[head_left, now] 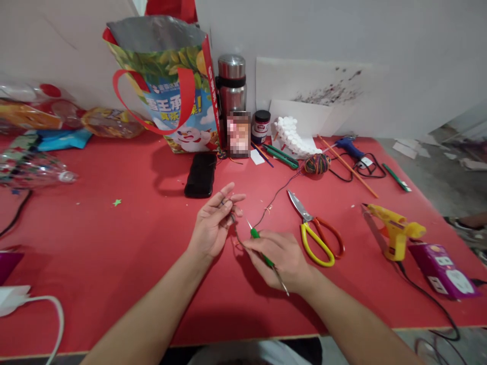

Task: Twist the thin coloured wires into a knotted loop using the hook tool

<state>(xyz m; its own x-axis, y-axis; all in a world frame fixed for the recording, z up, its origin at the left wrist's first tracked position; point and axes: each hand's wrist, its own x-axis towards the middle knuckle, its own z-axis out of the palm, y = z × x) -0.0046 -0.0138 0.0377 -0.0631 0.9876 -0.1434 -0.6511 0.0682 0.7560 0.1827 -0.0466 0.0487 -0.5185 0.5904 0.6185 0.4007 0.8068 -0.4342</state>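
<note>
My left hand [216, 221], palm up, pinches dark yarn between thumb and fingers, with some of it looped at the fingers. My right hand [283, 258] is closed around a crochet hook [254, 233] with a green grip, its thin tip pointing up and left towards my left hand, a small gap between them. A strand of yarn [279, 191] runs from a multicoloured yarn ball [317, 163] at the back down to my right hand. Open scissors [312, 223] with yellow and orange handles lie right of my right hand.
A black phone [200, 175] lies behind my left hand. A large bag [171, 91], a steel flask [232, 83] and a jar [261, 125] stand at the back of the red table [125, 263]. To the right are a yellow glue gun [395, 228] and a purple box [443, 271].
</note>
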